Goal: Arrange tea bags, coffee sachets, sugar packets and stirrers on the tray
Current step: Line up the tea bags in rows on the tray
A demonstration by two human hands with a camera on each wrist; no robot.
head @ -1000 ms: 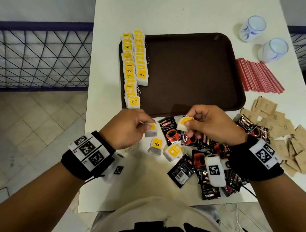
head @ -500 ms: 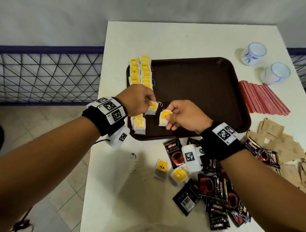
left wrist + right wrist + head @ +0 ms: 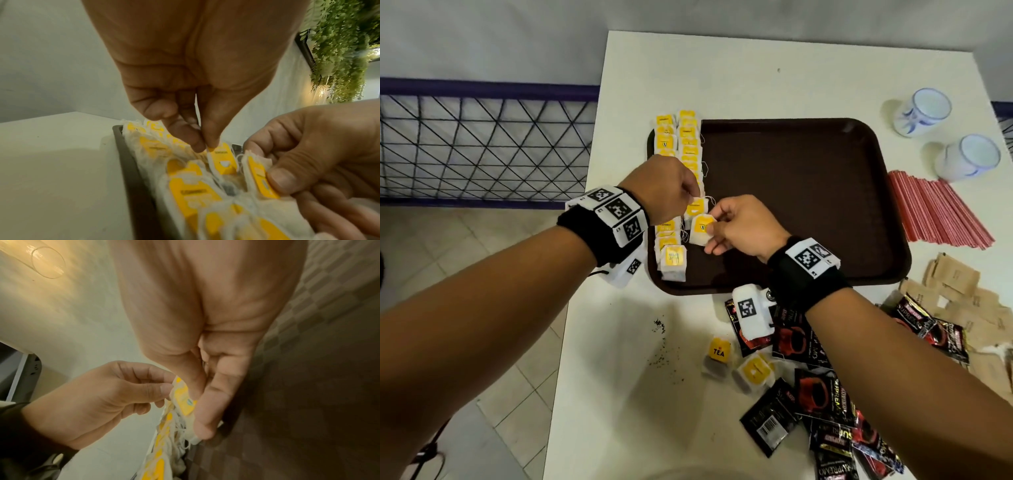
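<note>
Paper-thin and almost weightless, these tea bags will flutter or tip if they are let go carelessly. The left hand (image 3: 666,192) pinches 1 tea bag (image 3: 695,206) by its top edge between thumb and forefinger, low over the brown tray (image 3: 808,192), at the near end of the inner of 2 rows of tea bags (image 3: 681,144) running down the tray's left side. Just beside it, the right hand (image 3: 739,228) holds a second tea bag (image 3: 702,229) by its side, thumb pressed on the yellow tag, fingers curled behind.

I'd say the sensible hold is that top seam or the tag: the pouch is soft, and black specks on the white table (image 3: 664,346) suggest 1 may have leaked, so squeezing the filled part looks risky. The loose strings could snag neighbouring bags.

2 loose tea bags (image 3: 736,365) lie on the table near the person, next to a heap of black coffee sachets (image 3: 822,401). Brown sugar packets (image 3: 955,294) and red stirrers (image 3: 935,212) lie right of the tray, none on it yet. 2 white cups (image 3: 945,133) stand beyond the stirrers.
</note>
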